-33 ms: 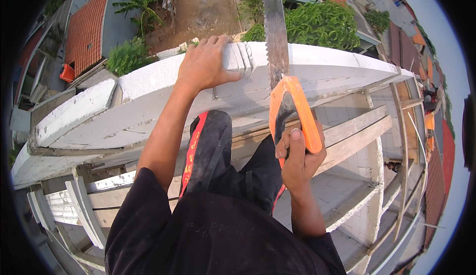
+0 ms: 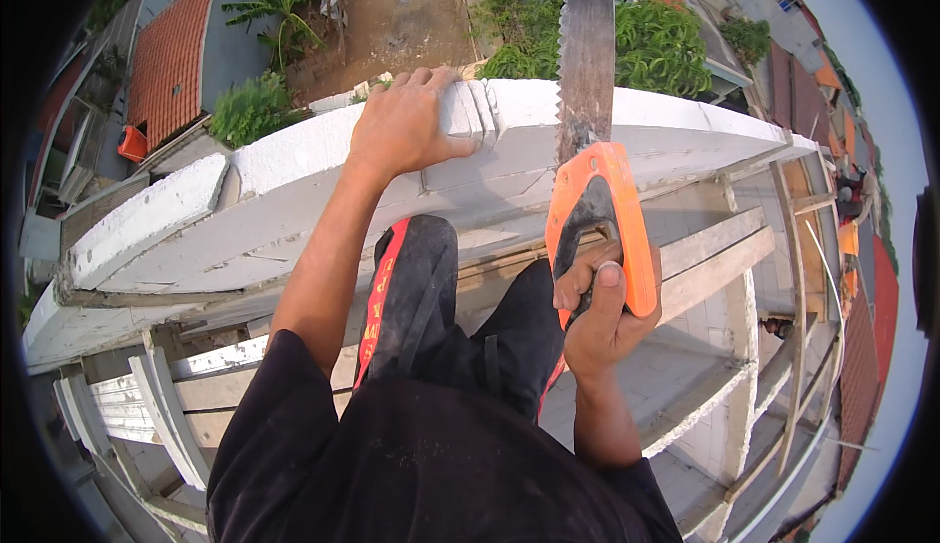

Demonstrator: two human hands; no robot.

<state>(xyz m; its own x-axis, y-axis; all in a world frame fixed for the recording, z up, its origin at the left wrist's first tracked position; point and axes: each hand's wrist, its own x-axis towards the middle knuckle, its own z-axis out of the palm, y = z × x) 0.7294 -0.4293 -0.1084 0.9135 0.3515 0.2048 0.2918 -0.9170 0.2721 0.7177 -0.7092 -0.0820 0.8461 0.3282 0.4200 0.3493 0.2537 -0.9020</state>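
Observation:
My right hand (image 2: 609, 313) grips the orange and black handle of a handsaw (image 2: 587, 58), its toothed blade pointing away and up past the wall top. The teeth face left, toward the cuts. My left hand (image 2: 403, 124) is clasped over the top edge of a white block wall (image 2: 578, 107), fingers over the far side and thumb on the near side. Just right of that thumb, narrow cuts (image 2: 484, 112) run across the wall's top. The blade stands to the right of these cuts. Where its far tip ends is out of the picture.
A loose white slab (image 2: 147, 225) lies along the wall top at left. Wooden planks (image 2: 715, 264) run behind and beside my legs. Beyond the wall, bare ground (image 2: 401, 19), green trees (image 2: 646, 48) and tiled roofs (image 2: 171, 48) lie well below.
The saw and my right hand have shifted to the right, away from the cuts, and more of the handle faces me. My left hand stays on the wall.

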